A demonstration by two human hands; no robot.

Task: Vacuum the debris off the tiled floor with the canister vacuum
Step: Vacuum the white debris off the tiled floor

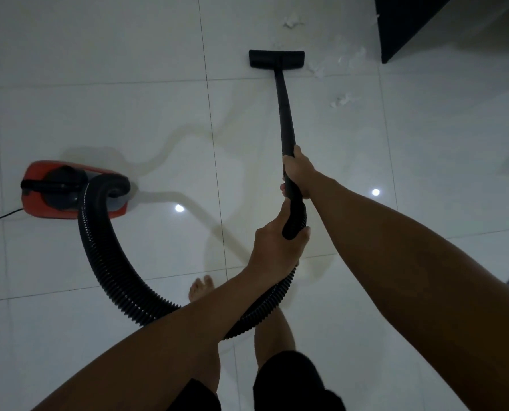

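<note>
Red canister vacuum (69, 189) sits on the floor at left, thin black power cord (1, 216) trailing off its left side. Black ribbed hose (110, 274) loops from it, passing in front of a bare foot (201, 287), up to the black rigid wand (285, 114). Right hand (297, 170) grips the wand; left hand (277, 247) grips the hose cuff just below. Black flat floor nozzle (276, 58) rests on glossy white tiled floor (128, 99). White fluffy debris (340, 100) lies scattered right of the nozzle, near a dark cabinet (410, 25) top right.

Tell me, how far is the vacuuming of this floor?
Done: no debris shows on the tiles near the canister. In hand: left hand and right hand grip the wand; the nozzle rests on the floor. Left: white scraps beside and beyond the nozzle.
</note>
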